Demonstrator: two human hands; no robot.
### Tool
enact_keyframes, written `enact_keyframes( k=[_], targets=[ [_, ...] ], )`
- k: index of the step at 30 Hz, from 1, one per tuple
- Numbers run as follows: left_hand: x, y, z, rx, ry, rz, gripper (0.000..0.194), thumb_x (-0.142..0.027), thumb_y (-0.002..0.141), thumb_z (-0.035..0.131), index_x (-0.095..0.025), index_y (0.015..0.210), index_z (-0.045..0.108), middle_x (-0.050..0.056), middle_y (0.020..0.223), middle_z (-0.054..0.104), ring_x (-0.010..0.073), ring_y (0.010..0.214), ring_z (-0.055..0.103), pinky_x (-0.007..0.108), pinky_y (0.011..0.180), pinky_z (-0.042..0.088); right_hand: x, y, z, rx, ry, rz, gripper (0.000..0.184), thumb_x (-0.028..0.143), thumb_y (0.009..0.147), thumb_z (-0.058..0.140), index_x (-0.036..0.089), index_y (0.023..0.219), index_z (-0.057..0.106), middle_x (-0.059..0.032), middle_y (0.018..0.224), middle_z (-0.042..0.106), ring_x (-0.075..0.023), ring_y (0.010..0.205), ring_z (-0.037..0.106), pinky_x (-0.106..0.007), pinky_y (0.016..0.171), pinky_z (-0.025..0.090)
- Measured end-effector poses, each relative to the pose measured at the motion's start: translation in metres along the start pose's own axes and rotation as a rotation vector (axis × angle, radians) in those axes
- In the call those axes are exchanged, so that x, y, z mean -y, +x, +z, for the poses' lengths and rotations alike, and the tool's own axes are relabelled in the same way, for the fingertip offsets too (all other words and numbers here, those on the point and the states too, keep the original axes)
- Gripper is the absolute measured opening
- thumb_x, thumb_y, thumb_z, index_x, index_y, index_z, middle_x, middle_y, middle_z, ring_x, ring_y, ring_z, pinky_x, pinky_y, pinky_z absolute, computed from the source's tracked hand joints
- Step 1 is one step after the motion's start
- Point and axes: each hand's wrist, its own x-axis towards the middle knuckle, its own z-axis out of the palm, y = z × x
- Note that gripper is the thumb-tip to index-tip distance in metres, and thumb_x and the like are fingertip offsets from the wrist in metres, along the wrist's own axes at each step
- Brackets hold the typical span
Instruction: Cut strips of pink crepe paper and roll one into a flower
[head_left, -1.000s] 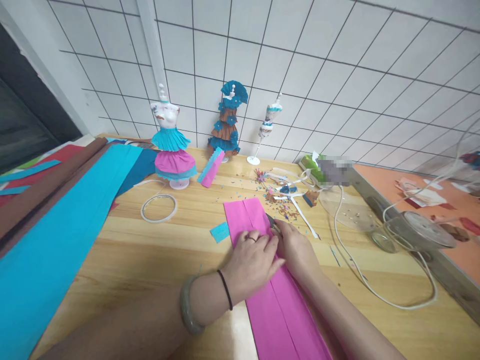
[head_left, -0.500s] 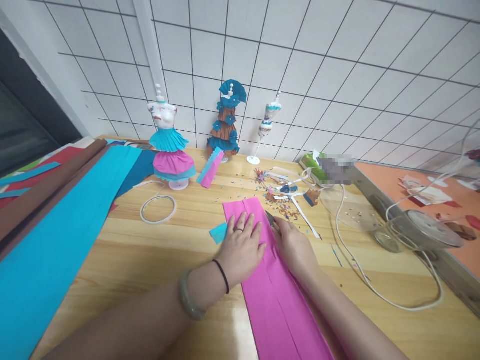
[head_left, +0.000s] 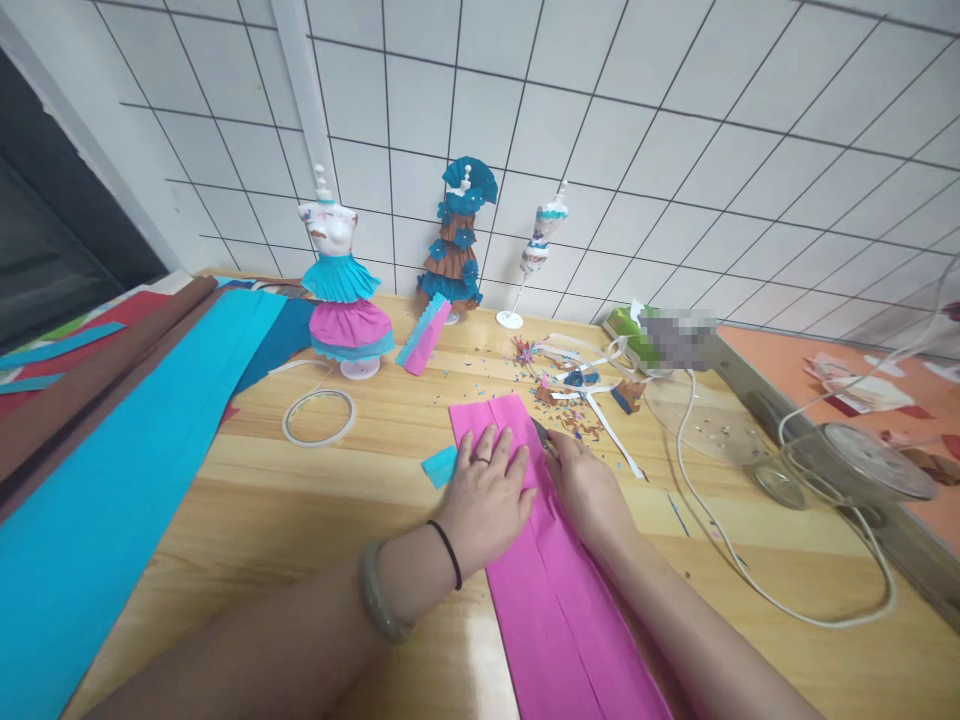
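A long folded strip of pink crepe paper (head_left: pixel 551 600) lies on the wooden table, running toward me. Pressed flat on its upper part is my left hand (head_left: pixel 491 495), fingers spread. At the paper's right edge, my right hand (head_left: pixel 592 490) is closed around dark-bladed scissors (head_left: pixel 541 436); the blade tip points away from me and the handles are mostly hidden in the fist. The paper bulges slightly between the hands. A small light-blue paper piece (head_left: pixel 439 466) lies left of my left fingers.
Behind stand dress forms: one in a blue and pink skirt (head_left: pixel 349 325), one in a teal and brown dress (head_left: pixel 456 245), one barely covered (head_left: pixel 536 245). Tape roll (head_left: pixel 319 443), blue crepe paper (head_left: pixel 142 470), paper scraps (head_left: pixel 581 420) and a white cable (head_left: pixel 712 535) lie around.
The whole view has shifted very slightly. Both hands keep their places on the pink paper, and the scissors stay at its right edge.
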Motion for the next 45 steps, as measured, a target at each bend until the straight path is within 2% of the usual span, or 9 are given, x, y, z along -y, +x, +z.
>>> enact_keyframes(
  k=[11,19,29,45],
  targets=[
    [0.000,-0.001,-0.002,0.002,-0.018,-0.003,0.044,-0.038,0.088,0.037,-0.016,0.125,0.046,0.012,0.135,0.042,0.0290,0.129,0.029,0.051,0.107,0.020,0.004,0.003,-0.004,-0.029,0.021,0.018,0.034,0.026,0.090,0.036,0.010,0.118,0.049,-0.0164,0.103,0.063,-0.0239,0.091,0.061,-0.033,0.075,0.045],
    [0.000,-0.001,-0.002,0.003,-0.028,-0.003,0.045,-0.039,0.089,0.036,-0.017,0.127,0.044,0.012,0.135,0.042,0.0295,0.129,0.029,0.052,0.106,0.020,0.006,0.007,-0.003,-0.024,0.019,0.005,0.036,0.022,0.088,0.036,0.009,0.120,0.048,-0.0177,0.105,0.061,-0.0244,0.094,0.060,-0.034,0.077,0.044],
    [-0.001,-0.001,-0.003,0.002,-0.016,-0.008,0.044,-0.038,0.089,0.036,-0.017,0.127,0.044,0.012,0.135,0.042,0.0287,0.129,0.030,0.051,0.107,0.019,0.003,0.008,-0.002,-0.019,0.023,-0.011,0.035,0.020,0.089,0.036,0.012,0.120,0.048,-0.0147,0.105,0.061,-0.0223,0.099,0.058,-0.031,0.080,0.043],
    [-0.001,0.000,-0.003,0.004,-0.033,-0.005,0.045,-0.039,0.089,0.035,-0.017,0.127,0.044,0.012,0.136,0.041,0.0296,0.129,0.030,0.052,0.106,0.019,0.008,0.016,-0.001,-0.024,-0.042,0.016,0.036,0.028,0.091,0.035,0.013,0.121,0.048,-0.0161,0.107,0.061,-0.0226,0.089,0.062,-0.032,0.074,0.045]
  ],
)
